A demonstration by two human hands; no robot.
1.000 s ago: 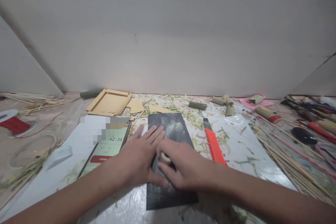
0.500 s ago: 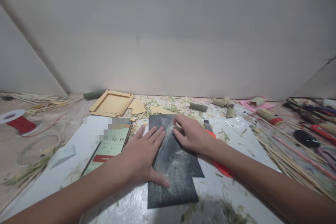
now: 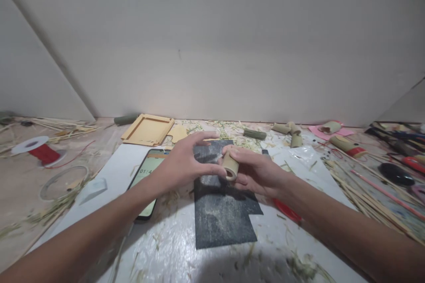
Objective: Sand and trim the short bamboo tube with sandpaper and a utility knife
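A short pale bamboo tube (image 3: 230, 164) is in my right hand (image 3: 257, 169), its hollow end facing toward me. The fingers of that hand are closed round its far and right sides. Beside it, my left hand (image 3: 191, 157) has its thumb and fingers apart; the thumb tip is at the tube's left edge, and I cannot tell if it touches. Beneath both hands lies a sheet of black sandpaper (image 3: 222, 225), dusted with pale powder and notched at its lower right.
A phone (image 3: 146, 212) lies left of the sandpaper. Behind it is a shallow yellow tray (image 3: 149, 130). A spool of red thread (image 3: 46, 152) stands at left. Bamboo sticks (image 3: 361, 194), a black rounded object (image 3: 396, 174) and cut bamboo pieces (image 3: 295, 140) lie at right. Shavings are scattered about.
My right hand has lifted the bamboo tube off the sandpaper and turned its open end toward me. My left hand has come up from lying flat on the sandpaper to beside the tube.
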